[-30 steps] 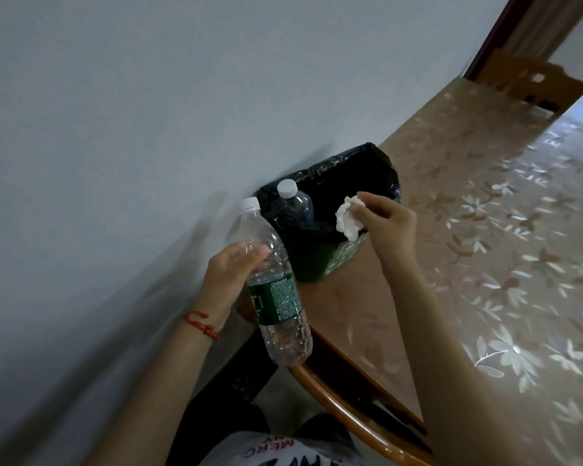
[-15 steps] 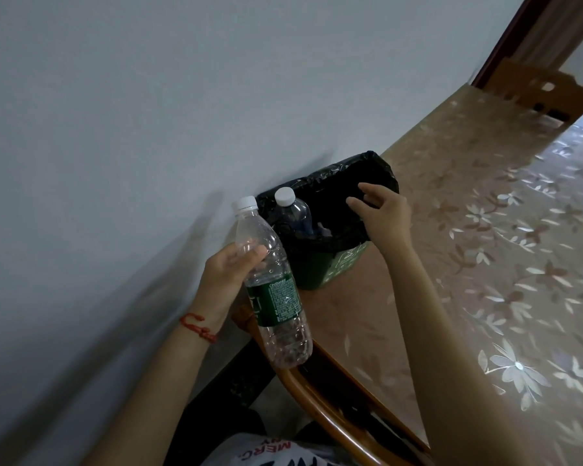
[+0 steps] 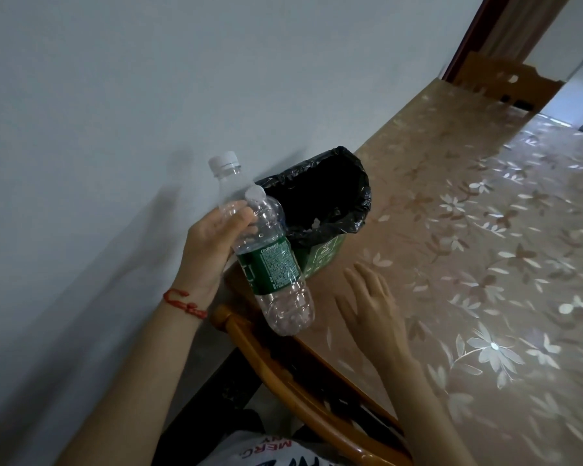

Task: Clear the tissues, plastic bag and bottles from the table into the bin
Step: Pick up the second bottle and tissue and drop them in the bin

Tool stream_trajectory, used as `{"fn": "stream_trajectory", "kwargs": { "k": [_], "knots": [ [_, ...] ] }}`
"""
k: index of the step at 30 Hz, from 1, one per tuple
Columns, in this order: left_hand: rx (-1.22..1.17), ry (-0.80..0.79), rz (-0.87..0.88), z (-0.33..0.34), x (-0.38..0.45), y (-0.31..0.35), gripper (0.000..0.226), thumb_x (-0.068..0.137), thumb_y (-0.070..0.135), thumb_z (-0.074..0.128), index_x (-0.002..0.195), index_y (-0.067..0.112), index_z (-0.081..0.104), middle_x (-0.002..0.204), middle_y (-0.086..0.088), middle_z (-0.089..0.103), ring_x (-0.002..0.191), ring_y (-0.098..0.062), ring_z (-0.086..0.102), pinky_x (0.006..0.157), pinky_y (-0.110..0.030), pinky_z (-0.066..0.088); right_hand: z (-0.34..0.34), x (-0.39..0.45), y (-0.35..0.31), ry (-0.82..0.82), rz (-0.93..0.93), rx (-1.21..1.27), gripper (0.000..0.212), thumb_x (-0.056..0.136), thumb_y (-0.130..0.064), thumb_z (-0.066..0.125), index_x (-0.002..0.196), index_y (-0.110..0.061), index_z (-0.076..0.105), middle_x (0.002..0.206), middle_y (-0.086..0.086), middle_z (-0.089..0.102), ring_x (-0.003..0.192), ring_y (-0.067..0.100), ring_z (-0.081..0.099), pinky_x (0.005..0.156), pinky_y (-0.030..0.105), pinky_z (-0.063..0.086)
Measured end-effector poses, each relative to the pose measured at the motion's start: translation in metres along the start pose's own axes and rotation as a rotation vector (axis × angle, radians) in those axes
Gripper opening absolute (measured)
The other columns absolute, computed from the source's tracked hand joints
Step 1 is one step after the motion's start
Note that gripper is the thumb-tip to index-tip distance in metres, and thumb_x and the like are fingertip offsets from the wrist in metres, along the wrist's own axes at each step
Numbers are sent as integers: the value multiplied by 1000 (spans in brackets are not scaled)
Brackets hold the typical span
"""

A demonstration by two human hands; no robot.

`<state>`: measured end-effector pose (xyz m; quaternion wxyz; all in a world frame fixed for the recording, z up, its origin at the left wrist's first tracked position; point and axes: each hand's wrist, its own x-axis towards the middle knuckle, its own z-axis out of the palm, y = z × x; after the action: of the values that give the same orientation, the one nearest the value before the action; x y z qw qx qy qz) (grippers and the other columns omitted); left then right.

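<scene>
Bottles: two clear plastic ones with white caps. The nearer bottle (image 3: 273, 264), with a green label, is gripped round its shoulder by the left hand (image 3: 212, 250), base hanging down over the table's near edge, just in front of the bin. The second bottle (image 3: 228, 183) stands up behind it, neck and cap showing above the fingers; whether the same hand holds it or it sits in the bin behind cannot be told. The grip high on the shoulder likely suits tipping the labelled bottle neck-first or dropping it base-first into the opening.

Bin (image 3: 323, 260): small, green, lined with a black bag (image 3: 327, 193) folded over the rim, set on the table against the wall, mouth open toward the person. A scrap of white, probably tissue (image 3: 315, 224), shows inside.

Right hand (image 3: 371, 297): empty, fingers straight and loosely spread, palm down just over the table beside the bin, apart from both; probably kept clear of the drop.

Table (image 3: 468, 264): covered in a flower-patterned sheet; no further litter shows on the part in view.

Surroundings: a wooden chair back (image 3: 283, 375) at the near edge, a plain wall (image 3: 115, 112) to the left.
</scene>
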<state>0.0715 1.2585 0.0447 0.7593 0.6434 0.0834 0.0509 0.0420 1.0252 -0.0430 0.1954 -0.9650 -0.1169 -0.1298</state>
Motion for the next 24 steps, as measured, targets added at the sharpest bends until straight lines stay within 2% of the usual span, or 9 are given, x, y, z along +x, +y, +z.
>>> {"fn": "stream_trajectory", "kwargs": {
  "k": [4, 6, 10, 12, 15, 17, 19, 21, 24],
  "knots": [
    [-52, 16, 27, 18, 9, 15, 42, 63, 38, 75, 94, 12, 64, 86, -5, 67, 82, -17, 65, 77, -34, 51, -1, -13, 6, -70, 6, -91, 47, 89, -37, 39, 117, -4, 59, 122, 18, 59, 111, 32, 57, 81, 45, 55],
    [-23, 57, 53, 28, 16, 22, 45, 60, 46, 72, 92, 15, 64, 84, 0, 68, 82, -15, 64, 81, -36, 52, -2, -18, 9, -83, 7, -111, 47, 89, -37, 40, 116, -4, 60, 121, 17, 60, 111, 31, 57, 81, 43, 55],
    [1, 124, 118, 48, 32, 35, 61, 56, 55, 67, 102, 15, 61, 87, 2, 66, 89, -17, 64, 89, -38, 51, -7, -22, 8, -75, 2, -132, 45, 87, -37, 42, 110, -5, 64, 116, 14, 63, 106, 26, 60, 78, 36, 55],
    [22, 156, 135, 56, 40, 38, 71, 57, 55, 67, 111, 10, 58, 90, 2, 65, 92, -18, 63, 89, -37, 51, -6, -25, 9, -56, -27, -146, 36, 84, -31, 53, 107, -5, 65, 112, 14, 65, 104, 27, 62, 78, 35, 54],
    [13, 223, 153, 63, 55, 37, 63, 63, 49, 67, 112, 11, 56, 94, 2, 64, 94, -18, 63, 90, -38, 51, -3, -28, 12, -61, -15, -119, 38, 74, -20, 76, 107, -5, 65, 113, 15, 64, 104, 29, 62, 75, 34, 55],
    [19, 284, 179, 67, 63, 33, 62, 65, 48, 69, 113, 12, 55, 96, -2, 65, 85, -8, 63, 84, -27, 53, -4, -29, 11, -55, -29, -113, 39, 70, -17, 80, 103, -4, 66, 111, 15, 65, 102, 30, 63, 72, 35, 57],
    [34, 334, 214, 70, 69, 27, 59, 74, 37, 71, 120, 5, 51, 101, -6, 64, 74, 4, 59, 69, -11, 48, -6, -31, 9, -42, -65, -120, 39, 63, -14, 84, 97, -4, 67, 106, 15, 67, 98, 30, 65, 69, 35, 57],
    [70, 348, 210, 71, 74, 17, 57, 77, 29, 70, 123, 3, 48, 113, -13, 61, 79, -1, 57, 65, -8, 46, -4, -31, 9, -49, -56, -91, 41, 63, -14, 84, 99, -4, 66, 108, 14, 66, 99, 30, 65, 68, 33, 56],
    [126, 344, 162, 69, 77, 2, 61, 76, 28, 72, 126, 5, 46, 120, -10, 57, 98, -12, 56, 68, -6, 46, 4, -32, 11, -87, -3, -40, 42, 77, -20, 74, 115, -6, 61, 119, 13, 61, 107, 27, 60, 76, 30, 53]
  ]
}}
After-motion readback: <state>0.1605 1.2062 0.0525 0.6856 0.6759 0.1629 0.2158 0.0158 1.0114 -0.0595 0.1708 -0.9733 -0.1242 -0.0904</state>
